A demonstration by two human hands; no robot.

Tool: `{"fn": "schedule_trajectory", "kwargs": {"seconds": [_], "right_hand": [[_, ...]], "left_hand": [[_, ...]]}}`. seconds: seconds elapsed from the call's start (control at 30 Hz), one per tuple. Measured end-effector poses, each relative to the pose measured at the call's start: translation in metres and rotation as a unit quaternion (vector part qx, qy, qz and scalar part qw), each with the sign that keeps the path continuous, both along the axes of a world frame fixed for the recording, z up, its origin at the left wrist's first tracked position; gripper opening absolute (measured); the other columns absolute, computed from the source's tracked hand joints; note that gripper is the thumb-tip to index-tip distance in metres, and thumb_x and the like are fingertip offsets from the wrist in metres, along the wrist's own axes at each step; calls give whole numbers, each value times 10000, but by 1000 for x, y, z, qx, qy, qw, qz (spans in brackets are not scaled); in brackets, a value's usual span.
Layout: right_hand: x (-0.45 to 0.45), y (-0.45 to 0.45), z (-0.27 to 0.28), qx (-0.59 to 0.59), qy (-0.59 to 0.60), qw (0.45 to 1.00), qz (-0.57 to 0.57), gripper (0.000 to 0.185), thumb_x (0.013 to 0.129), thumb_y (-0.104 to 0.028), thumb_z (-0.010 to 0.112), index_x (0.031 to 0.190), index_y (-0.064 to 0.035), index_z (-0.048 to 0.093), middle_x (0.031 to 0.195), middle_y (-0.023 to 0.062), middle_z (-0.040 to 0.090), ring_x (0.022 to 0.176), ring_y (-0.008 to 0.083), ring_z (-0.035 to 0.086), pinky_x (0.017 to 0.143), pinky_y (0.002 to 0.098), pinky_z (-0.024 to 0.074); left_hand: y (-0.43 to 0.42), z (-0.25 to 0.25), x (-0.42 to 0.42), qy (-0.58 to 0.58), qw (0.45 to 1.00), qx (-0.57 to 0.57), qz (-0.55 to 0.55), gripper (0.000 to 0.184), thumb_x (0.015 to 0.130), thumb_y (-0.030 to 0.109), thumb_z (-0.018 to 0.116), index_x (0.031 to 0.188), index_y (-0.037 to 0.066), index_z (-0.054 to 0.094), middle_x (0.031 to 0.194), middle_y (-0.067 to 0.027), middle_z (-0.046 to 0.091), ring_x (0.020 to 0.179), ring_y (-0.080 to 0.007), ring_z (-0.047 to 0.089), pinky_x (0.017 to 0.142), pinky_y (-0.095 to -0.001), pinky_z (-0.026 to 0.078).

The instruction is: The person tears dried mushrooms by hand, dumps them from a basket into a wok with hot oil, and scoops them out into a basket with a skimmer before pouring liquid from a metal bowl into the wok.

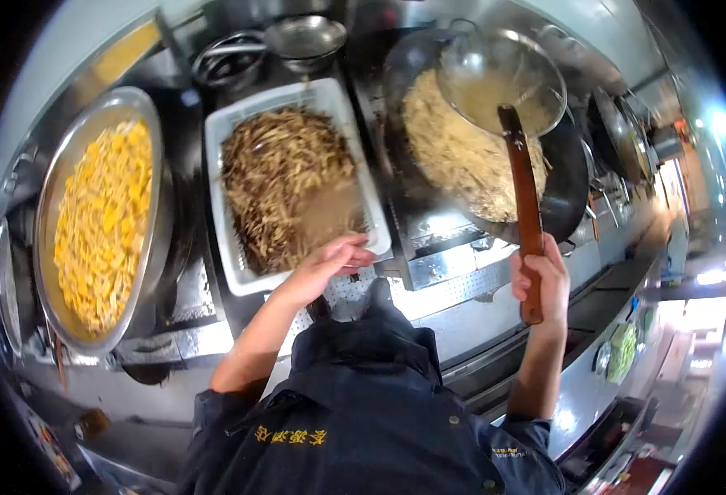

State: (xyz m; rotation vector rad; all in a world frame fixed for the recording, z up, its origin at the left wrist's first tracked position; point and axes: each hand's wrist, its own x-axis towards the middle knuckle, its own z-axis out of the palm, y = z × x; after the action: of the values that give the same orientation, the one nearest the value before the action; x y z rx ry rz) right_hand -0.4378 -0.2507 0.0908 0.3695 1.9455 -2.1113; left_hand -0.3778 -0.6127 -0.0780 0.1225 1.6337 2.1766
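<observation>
My right hand (540, 280) is closed around the brown wooden handle of a round mesh skimmer (503, 82). The skimmer's bowl hangs over a large dark wok (565, 210), where pale shredded food (454, 153) lies in bubbling, foamy liquid. At the near right corner of a white plastic basket (235, 276), my left hand (330, 264) has its fingers stretched out, with nothing visible in them. Brown shredded strips (285, 173) fill much of this basket. A blurred brownish patch shows just above my left fingers; I cannot make out what it is.
To the left stands a big metal bowl (153, 157) of yellow and pale cut pieces (103, 223). A small metal strainer (305, 37) rests behind the basket. More pans (619, 136) stand right of the wok. The metal counter edge (454, 264) runs in front of me.
</observation>
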Motion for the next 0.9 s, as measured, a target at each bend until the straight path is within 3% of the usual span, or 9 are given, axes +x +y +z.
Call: {"fn": "schedule_trajectory", "kwargs": {"seconds": [0.23,0.3,0.33,0.43,0.5,0.67,0.77,0.8,0.9], "right_hand": [[-71,181,-32,183,38,981,-42,153,1005,-21,529,1124,-63,442,780,97,587,542,149,550,432,329,460],[-78,197,-29,466,-17,882,-62,149,1005,-14,503,1100,-42,393,738,99,564,546,180,570,435,357,479],[-81,213,-32,504,-44,862,-39,175,998,-9,493,1112,-26,361,717,107,553,548,208,586,444,384,500],[-71,238,-32,370,-102,923,18,184,998,-5,494,1129,-30,367,726,115,561,543,223,589,449,402,506],[-62,230,-17,347,-147,926,31,217,991,-6,527,1140,-44,373,740,117,565,543,223,586,440,419,489],[-54,200,10,45,-300,948,92,240,1008,-42,606,1173,-36,432,775,96,557,531,142,507,440,303,420],[-72,185,-7,-3,-299,942,152,264,998,-33,602,1206,-10,440,788,91,564,530,126,508,434,290,409],[-80,168,-4,16,-274,947,167,127,997,-45,585,1083,-6,501,732,70,549,501,118,496,428,272,392],[-118,156,-47,-36,-240,934,263,112,963,-46,624,938,-25,517,654,43,527,500,133,496,442,300,388]], "left_hand": [[15,16,-16,4,994,29,106,652,1100,515,483,1543,37,477,1360,-159,684,1274,-265,643,1094,-413,495],[23,20,-25,6,994,27,106,652,1097,510,488,1542,33,477,1354,-163,687,1267,-269,648,1092,-413,499],[27,22,-31,8,994,28,110,653,1095,505,494,1541,29,477,1349,-167,689,1261,-272,654,1090,-412,503],[41,22,-47,10,992,35,117,654,1093,503,495,1542,28,476,1335,-175,693,1245,-276,663,1091,-411,506],[53,26,-56,8,991,35,129,665,1095,518,449,1535,21,479,1296,-188,704,1224,-274,667,1075,-432,519],[73,35,-68,6,983,53,174,628,1123,503,370,1505,23,507,1239,-159,717,1182,-268,677,1051,-426,526],[76,34,-65,2,981,52,189,659,1112,531,382,1511,20,502,1247,-163,713,1177,-272,676,1048,-436,523],[78,34,-63,2,980,60,192,676,1104,546,393,1514,19,499,1245,-165,714,1172,-276,675,1047,-436,521],[79,38,-58,-3,975,60,216,716,1088,581,411,1520,16,494,1239,-168,713,1167,-284,672,1046,-437,516]]}}
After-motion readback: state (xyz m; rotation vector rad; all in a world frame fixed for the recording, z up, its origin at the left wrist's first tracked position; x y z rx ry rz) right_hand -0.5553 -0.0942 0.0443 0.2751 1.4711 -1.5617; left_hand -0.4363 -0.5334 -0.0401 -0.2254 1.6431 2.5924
